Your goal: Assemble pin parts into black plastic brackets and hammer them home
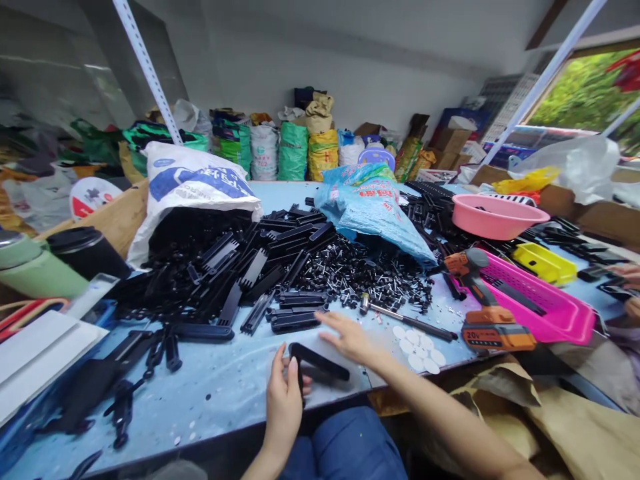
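My left hand (284, 393), near the table's front edge, has its thumb and fingers closed around a dark piece. From its top a long black plastic part (323, 362) with rounded ends slants to the right; I cannot tell whether the two are joined. Stretched over the table, my right hand (347, 339) holds nothing and its fingers are apart. Its fingertips are by a few black slotted plastic parts (295, 321) lying side by side. Behind them spreads a pile of similar black parts (265, 260), some fork-shaped. Small black-headed metal pins (360, 270) lie heaped beside it.
A hammer (410, 319), white discs (419, 348) and a cordless drill (490, 307) lie to the right. Beyond are a magenta basket (565, 317) and a pink basin (500, 217). White (200, 177) and blue (370, 207) sacks stand behind. Another person's hand (627, 273) shows at far right.
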`<action>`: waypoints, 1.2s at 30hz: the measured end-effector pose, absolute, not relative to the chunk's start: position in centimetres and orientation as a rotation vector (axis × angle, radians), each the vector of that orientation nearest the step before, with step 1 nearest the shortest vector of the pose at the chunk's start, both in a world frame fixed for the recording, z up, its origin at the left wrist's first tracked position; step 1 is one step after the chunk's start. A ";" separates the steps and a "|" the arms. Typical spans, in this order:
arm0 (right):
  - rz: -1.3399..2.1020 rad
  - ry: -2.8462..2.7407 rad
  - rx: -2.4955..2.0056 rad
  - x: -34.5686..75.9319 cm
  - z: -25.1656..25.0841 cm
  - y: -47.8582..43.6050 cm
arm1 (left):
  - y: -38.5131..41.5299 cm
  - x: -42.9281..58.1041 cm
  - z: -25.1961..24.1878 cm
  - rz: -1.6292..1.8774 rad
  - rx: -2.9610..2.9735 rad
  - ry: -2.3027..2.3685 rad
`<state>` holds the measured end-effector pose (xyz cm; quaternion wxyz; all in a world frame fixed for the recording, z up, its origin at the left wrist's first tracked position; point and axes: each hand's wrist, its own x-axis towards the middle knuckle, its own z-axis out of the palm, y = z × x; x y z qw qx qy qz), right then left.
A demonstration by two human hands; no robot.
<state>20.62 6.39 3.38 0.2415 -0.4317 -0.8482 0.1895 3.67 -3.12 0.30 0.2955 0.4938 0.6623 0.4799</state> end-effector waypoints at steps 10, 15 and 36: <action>-0.269 -2.367 -1.681 31.3 8.8 20.8 | -0.3 2.0 1.7 0.392 2.758 1.534; -0.404 -2.622 -1.277 29.0 9.5 16.9 | -0.3 1.3 2.5 0.185 2.680 1.651; -0.124 -3.000 -1.151 23.5 5.3 0.5 | 0.0 3.0 3.5 0.380 2.417 1.438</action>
